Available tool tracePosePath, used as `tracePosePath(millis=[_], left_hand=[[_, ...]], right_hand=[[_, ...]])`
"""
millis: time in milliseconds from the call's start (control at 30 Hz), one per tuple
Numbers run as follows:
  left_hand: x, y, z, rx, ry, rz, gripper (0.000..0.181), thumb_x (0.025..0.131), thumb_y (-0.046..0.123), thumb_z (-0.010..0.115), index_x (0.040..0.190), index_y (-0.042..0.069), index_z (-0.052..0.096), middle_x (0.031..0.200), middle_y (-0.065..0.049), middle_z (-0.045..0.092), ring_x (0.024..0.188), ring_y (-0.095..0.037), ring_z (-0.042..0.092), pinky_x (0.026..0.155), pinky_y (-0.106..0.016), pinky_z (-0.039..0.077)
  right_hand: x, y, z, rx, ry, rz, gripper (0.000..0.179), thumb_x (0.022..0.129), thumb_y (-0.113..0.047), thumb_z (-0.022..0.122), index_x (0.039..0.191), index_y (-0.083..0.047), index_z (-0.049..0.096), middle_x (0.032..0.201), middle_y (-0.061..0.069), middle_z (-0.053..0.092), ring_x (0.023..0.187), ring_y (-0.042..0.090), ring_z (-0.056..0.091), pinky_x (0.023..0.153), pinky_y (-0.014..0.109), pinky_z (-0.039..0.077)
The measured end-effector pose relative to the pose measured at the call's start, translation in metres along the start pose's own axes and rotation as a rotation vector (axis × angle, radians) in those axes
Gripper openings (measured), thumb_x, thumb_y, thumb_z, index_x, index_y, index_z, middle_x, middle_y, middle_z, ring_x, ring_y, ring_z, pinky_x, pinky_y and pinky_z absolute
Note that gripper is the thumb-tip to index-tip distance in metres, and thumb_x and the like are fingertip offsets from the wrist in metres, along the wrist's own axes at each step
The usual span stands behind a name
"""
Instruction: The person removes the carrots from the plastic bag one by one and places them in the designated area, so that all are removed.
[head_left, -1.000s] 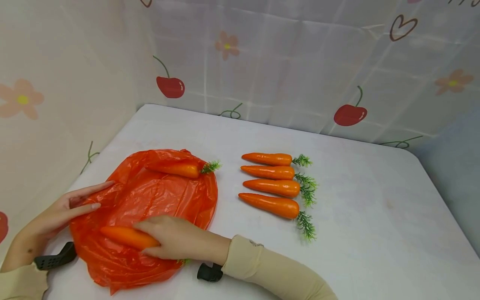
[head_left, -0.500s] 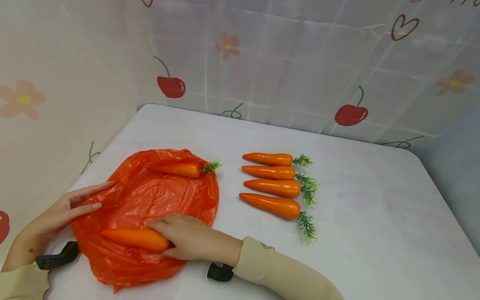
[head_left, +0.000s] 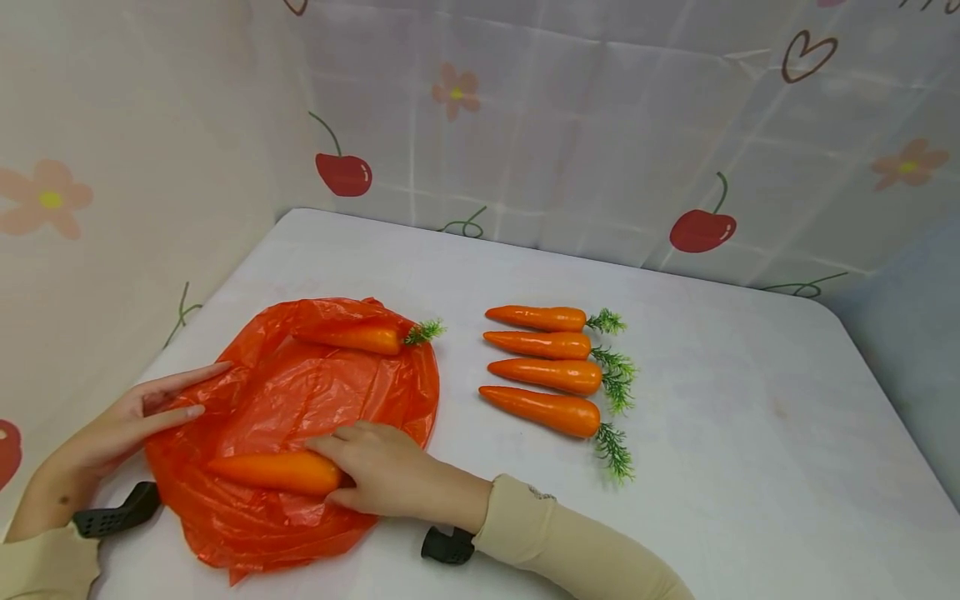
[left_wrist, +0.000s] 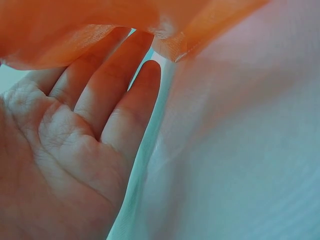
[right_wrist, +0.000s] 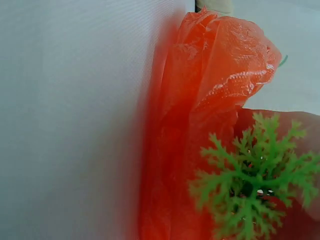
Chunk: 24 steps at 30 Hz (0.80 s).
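My right hand [head_left: 386, 471] grips an orange carrot [head_left: 273, 472] by its thick end, over the near part of a red plastic bag [head_left: 307, 392]. The carrot's tip points left. Its green leafy top [right_wrist: 255, 180] shows large in the right wrist view, beside the hand. At the bag's left edge is my left hand [head_left: 120, 425], thumb and forefinger spread against the plastic. Its palm and extended fingers [left_wrist: 122, 117] appear below the bag's film [left_wrist: 100, 30] in the left wrist view. Another carrot [head_left: 356, 338] lies in the far part of the bag, leaves poking out to the right.
Several carrots [head_left: 547, 375] lie in a row right of the bag, tips left and leaves right. They rest on a white table [head_left: 712, 417]. A printed curtain [head_left: 525, 125] hangs behind the table and continues along its left side.
My right hand has drawn back rightward with the carrot, which has shifted right over the bag. My left hand stays at the bag's left edge.
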<state>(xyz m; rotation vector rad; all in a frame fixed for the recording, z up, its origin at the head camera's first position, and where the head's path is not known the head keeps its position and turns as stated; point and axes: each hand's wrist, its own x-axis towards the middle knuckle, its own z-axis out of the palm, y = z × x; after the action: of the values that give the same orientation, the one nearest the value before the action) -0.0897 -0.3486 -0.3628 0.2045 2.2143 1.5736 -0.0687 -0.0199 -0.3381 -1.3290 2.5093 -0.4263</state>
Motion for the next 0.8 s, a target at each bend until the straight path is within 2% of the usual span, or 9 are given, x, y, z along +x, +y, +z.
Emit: tracePosePath(millis=[167, 367, 600, 800], left_hand=[[0.000, 0.001, -0.001, 0.002, -0.026, 0.002, 0.049, 0.093, 0.011, 0.043, 0.140, 0.016, 0.029, 0.126, 0.024, 0.043, 0.106, 0.004, 0.047, 0.077, -0.028, 0.050], [-0.001, 0.002, -0.001, -0.021, -0.022, -0.031, 0.049, 0.093, 0.012, 0.043, 0.139, 0.018, 0.029, 0.123, 0.026, 0.043, 0.104, 0.004, 0.048, 0.077, -0.030, 0.050], [-0.001, 0.001, -0.001, -0.039, -0.043, 0.005, 0.048, 0.093, 0.009, 0.042, 0.140, 0.015, 0.028, 0.124, 0.025, 0.043, 0.104, 0.002, 0.050, 0.076, -0.033, 0.050], [-0.001, 0.001, -0.002, -0.045, -0.038, 0.004, 0.048, 0.093, 0.009, 0.042, 0.140, 0.015, 0.029, 0.125, 0.024, 0.045, 0.104, -0.001, 0.052, 0.075, -0.035, 0.051]], right_hand=[[-0.001, 0.001, -0.002, 0.045, 0.044, -0.001, 0.059, 0.082, -0.039, 0.060, 0.135, -0.025, 0.037, 0.124, -0.012, 0.047, 0.109, 0.001, 0.044, 0.091, 0.020, 0.037], [-0.003, 0.002, -0.007, 0.164, 0.082, 0.017, 0.055, 0.083, -0.037, 0.059, 0.133, -0.024, 0.039, 0.122, -0.013, 0.047, 0.105, -0.002, 0.044, 0.089, 0.015, 0.038], [-0.006, 0.006, -0.010, 0.276, 0.151, 0.018, 0.051, 0.084, -0.035, 0.059, 0.131, -0.023, 0.042, 0.122, -0.013, 0.048, 0.105, -0.002, 0.044, 0.088, 0.013, 0.036], [-0.009, 0.011, -0.014, 0.364, 0.198, 0.034, 0.049, 0.083, -0.035, 0.060, 0.128, -0.024, 0.045, 0.122, -0.013, 0.049, 0.107, -0.002, 0.044, 0.088, 0.013, 0.037]])
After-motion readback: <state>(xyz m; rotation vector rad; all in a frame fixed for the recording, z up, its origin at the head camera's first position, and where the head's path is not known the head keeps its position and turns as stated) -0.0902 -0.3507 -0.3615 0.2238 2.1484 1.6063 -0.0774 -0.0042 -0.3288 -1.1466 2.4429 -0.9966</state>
